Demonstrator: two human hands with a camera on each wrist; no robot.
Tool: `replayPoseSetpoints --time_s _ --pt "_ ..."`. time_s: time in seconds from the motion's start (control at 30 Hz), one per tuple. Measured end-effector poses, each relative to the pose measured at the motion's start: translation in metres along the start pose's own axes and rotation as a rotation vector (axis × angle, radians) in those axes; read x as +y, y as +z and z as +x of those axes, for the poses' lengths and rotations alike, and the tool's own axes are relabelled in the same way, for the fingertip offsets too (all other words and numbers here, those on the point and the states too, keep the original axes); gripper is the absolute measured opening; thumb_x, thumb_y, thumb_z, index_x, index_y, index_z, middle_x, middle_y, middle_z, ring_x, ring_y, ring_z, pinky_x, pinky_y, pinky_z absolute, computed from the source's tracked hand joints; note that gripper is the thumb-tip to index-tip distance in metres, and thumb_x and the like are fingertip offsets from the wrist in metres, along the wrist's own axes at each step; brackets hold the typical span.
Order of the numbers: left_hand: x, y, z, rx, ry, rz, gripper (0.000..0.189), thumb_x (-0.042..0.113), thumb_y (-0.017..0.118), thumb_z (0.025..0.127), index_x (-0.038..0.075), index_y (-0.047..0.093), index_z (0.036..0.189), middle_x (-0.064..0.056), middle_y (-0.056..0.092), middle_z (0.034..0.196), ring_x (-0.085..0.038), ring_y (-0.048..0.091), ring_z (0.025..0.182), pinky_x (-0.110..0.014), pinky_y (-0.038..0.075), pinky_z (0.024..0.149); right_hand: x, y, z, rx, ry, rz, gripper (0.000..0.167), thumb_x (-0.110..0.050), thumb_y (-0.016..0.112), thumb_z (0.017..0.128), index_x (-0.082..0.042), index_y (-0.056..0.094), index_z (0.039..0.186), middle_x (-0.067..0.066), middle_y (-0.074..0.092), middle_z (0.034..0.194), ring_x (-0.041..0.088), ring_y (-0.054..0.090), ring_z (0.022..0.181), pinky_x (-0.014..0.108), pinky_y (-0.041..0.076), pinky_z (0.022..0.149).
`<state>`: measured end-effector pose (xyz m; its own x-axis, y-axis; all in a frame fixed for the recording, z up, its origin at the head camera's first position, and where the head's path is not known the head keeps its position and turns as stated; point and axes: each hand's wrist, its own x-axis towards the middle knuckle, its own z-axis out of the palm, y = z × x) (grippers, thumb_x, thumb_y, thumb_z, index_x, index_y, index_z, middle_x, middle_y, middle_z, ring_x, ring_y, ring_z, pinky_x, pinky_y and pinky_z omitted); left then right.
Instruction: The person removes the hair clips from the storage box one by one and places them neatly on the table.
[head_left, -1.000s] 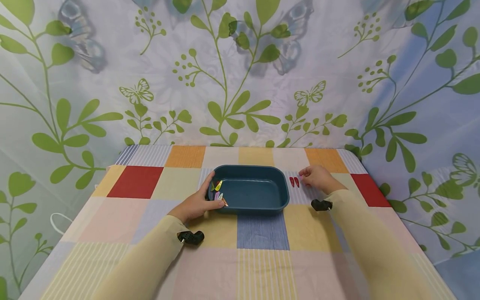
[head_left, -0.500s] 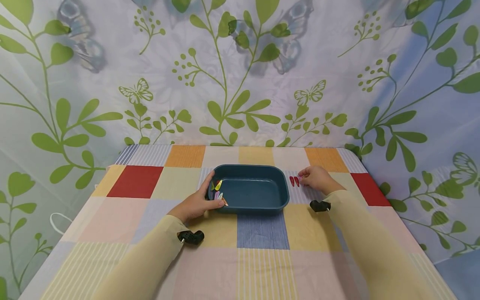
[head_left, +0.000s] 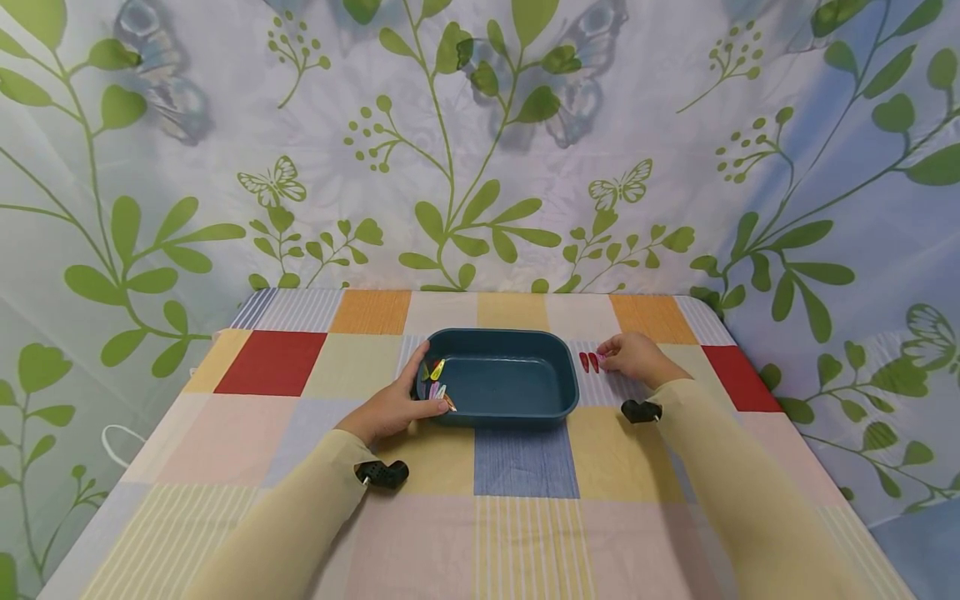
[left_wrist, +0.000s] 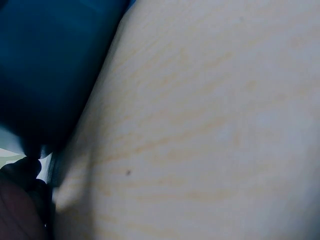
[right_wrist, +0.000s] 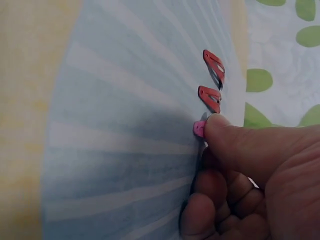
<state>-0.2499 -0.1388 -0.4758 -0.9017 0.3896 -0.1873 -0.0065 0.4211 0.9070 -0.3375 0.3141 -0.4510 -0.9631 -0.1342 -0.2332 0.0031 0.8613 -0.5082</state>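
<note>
My left hand [head_left: 397, 408] holds the left end of a dark blue plastic tub [head_left: 510, 422], its thumb over the near rim. Several coloured hair clips [head_left: 437, 372] lie inside that end of the tub, partly hidden by the hand. To the right of the tub, my right hand [head_left: 636, 358] pinches a pink hair clip [right_wrist: 199, 128] between thumb and finger, close over the striped cloth. Most of the pink clip is hidden by the thumb. Beside it lie two red snap clips [right_wrist: 210, 98], side by side on the cloth. The left wrist view catches the tub's outer wall [left_wrist: 50, 65].
A patchwork tablecloth [head_left: 525, 542] covers the table. Behind it hangs a curtain [head_left: 480, 167] printed with leaves and butterflies. Black wrist cameras sit at both sleeve cuffs. A white cable [head_left: 112, 446] loops past the table's left edge.
</note>
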Motion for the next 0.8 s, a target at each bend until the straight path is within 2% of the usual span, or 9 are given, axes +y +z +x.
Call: replayPoseSetpoints --time_s 0.23,0.4,0.63,0.8 --pt "-0.0001 0.0003 0.0014 -0.004 -0.003 -0.026 0.115 0.038 0.081 0.092 0.049 -0.005 0.167 -0.015 0.015 0.175 -0.040 0.038 0.150 -0.063 0.029 0.123 0.0015 -0.0017 -0.0037 0.003 0.016 -0.007 0.033 -0.016 0.070 0.100 0.001 0.071 0.128 0.018 0.068 0.113 0.031 0.057 0.102 0.044 0.048 0.092" --pt "-0.0008 0.0011 0.0010 0.002 -0.005 -0.014 0.114 0.038 0.081 0.092 0.050 -0.005 0.167 -0.013 0.012 0.176 -0.040 0.034 0.153 -0.063 0.028 0.124 0.0057 -0.0020 -0.0050 -0.024 0.013 0.018 0.041 -0.019 0.070 0.100 0.000 0.066 0.136 0.016 0.067 0.113 0.030 0.057 0.104 0.042 0.047 0.093" --pt "-0.0012 0.0026 0.0009 0.008 -0.003 -0.034 0.113 0.035 0.081 0.093 0.050 -0.004 0.166 -0.013 0.014 0.175 -0.038 0.038 0.149 -0.060 0.029 0.124 0.0071 -0.0024 -0.0048 -0.051 0.035 0.068 0.046 -0.019 0.074 0.098 -0.001 0.063 0.139 0.013 0.062 0.109 0.029 0.054 0.105 0.039 0.045 0.092" --pt "-0.0004 0.0023 0.0002 0.005 0.007 -0.026 0.114 0.038 0.082 0.092 0.052 -0.005 0.166 -0.010 0.007 0.177 -0.039 0.030 0.156 -0.062 0.026 0.125 0.0075 -0.0005 -0.0052 -0.038 0.047 0.087 0.045 -0.018 0.074 0.098 -0.001 0.063 0.137 0.011 0.059 0.105 0.029 0.053 0.104 0.038 0.043 0.090"
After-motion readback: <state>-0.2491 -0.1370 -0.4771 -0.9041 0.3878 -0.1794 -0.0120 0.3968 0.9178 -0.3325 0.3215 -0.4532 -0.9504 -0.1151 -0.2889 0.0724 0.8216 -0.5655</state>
